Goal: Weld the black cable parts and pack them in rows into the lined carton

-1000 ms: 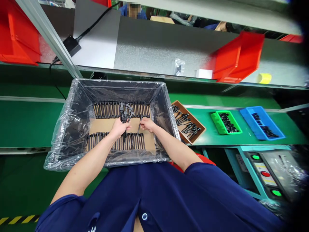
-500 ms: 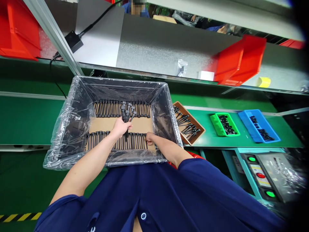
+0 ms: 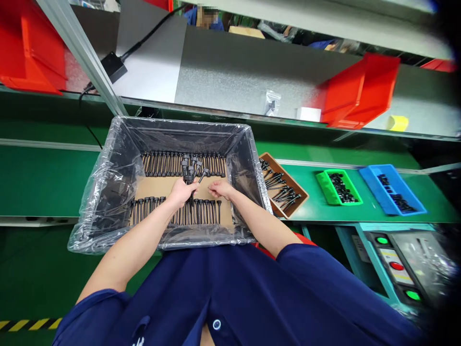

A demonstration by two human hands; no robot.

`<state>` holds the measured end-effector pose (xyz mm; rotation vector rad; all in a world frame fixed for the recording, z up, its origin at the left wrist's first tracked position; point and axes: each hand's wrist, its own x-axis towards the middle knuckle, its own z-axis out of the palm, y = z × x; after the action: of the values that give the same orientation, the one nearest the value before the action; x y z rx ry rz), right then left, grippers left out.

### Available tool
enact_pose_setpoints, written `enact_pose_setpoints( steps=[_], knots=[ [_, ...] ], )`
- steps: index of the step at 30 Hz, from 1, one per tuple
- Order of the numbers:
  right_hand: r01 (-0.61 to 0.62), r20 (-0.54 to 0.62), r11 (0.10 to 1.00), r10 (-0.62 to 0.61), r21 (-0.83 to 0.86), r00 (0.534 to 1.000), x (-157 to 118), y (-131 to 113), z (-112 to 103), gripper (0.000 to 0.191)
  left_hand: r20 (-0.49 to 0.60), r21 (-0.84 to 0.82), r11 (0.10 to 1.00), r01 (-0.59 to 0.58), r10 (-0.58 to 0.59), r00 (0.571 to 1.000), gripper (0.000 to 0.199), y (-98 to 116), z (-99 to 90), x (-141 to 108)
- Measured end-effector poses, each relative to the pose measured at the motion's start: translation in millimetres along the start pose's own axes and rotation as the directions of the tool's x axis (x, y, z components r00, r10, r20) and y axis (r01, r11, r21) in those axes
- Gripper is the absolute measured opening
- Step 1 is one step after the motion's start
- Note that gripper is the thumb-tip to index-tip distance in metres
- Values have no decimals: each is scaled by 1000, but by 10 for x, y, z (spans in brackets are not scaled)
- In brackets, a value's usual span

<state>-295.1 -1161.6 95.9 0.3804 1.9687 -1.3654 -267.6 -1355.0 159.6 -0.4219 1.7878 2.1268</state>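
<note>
My left hand (image 3: 183, 191) is closed around a loose bunch of long black knob-headed screws (image 3: 190, 168), their heads fanned upward. It is over the middle of a grey bin (image 3: 187, 124) lined with clear plastic. To the right of the bunch, just short of touching it, hovers my right hand (image 3: 220, 189), fingers loosely curled and slightly apart, with nothing visible in them. Beneath both hands lies brown cardboard (image 3: 154, 187). Similar black screws stand side by side in a far row (image 3: 162, 163) and a near row (image 3: 207, 211); my left hand and its bunch hide part of each.
Right of the bin, a brown tray (image 3: 300, 204) holds more black screws. A green bin (image 3: 324, 190) and a blue bin (image 3: 378, 194) contain small black parts. Red bins (image 3: 378, 91) sit on the shelf (image 3: 223, 72) above. A button panel (image 3: 396, 265) is at lower right.
My right hand has risen from the right end of the near row toward the bunch. My left hand stays nearly in place, still holding the screws.
</note>
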Motion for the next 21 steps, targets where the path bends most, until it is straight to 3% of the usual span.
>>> enact_pose_setpoints(
  steps=[2,5,7,10,13,15,18,21],
  knots=[
    [130,115,968,-157,214,981,-79,-155,57,18,12,-15,1000,16,-16,1000,26,1,11,-15],
    [230,195,825,-375,516,906,-199,-299,203,29,76,9,1000,19,-20,997,26,1,21,-46],
    [237,174,786,-398,571,900,-226,-336,263,31,82,49,999,7,-11,997,24,-4,20,-49],
    [256,61,765,-358,591,932,-155,-310,188,29,-13,57,998,2,-1,1000,24,-15,7,-14],
    [210,-86,903,-192,376,978,-5,-163,-42,22,-82,19,1000,1,1,997,24,-3,-3,25],
    [-3,-177,1000,5,8,984,85,4,-177,18,-85,6,1000,-15,15,996,21,21,-1,29],
    [-353,-300,847,244,-397,922,172,295,-242,18,-69,-13,1000,-26,25,997,22,70,11,1],
    [-486,-285,743,395,-460,873,212,539,-175,21,-47,-9,999,-42,41,998,22,101,13,-28]
  ],
)
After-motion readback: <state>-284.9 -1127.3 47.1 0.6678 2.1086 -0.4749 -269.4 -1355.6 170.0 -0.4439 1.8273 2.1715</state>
